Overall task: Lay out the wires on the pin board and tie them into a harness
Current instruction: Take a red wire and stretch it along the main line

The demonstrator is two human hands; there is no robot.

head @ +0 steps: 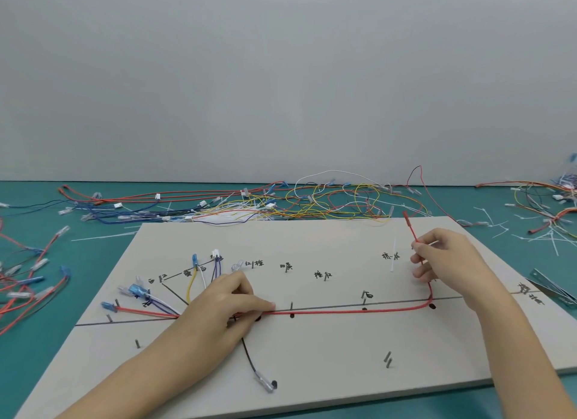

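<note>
A pale grey pin board [312, 371] with drawn lines, handwritten labels and short metal pins lies in front of me. A red wire [349, 310] runs along the board's long horizontal line, then bends up at the right. My left hand [224, 306] presses flat on the wire bundle where blue, white, yellow and red leads [156, 306] fan out to the left. My right hand [443, 256] pinches the red wire's upper end, whose red terminal [406, 217] sticks up. A black wire [249, 359] with a clear terminal hangs below my left hand.
A tangle of loose coloured wires [312, 200] lies on the teal table behind the board. More wires [28, 281] lie at the left and at the far right [549, 206]. White cable ties [499, 228] are scattered at the right. A metal tool [552, 286] rests by the board's right edge.
</note>
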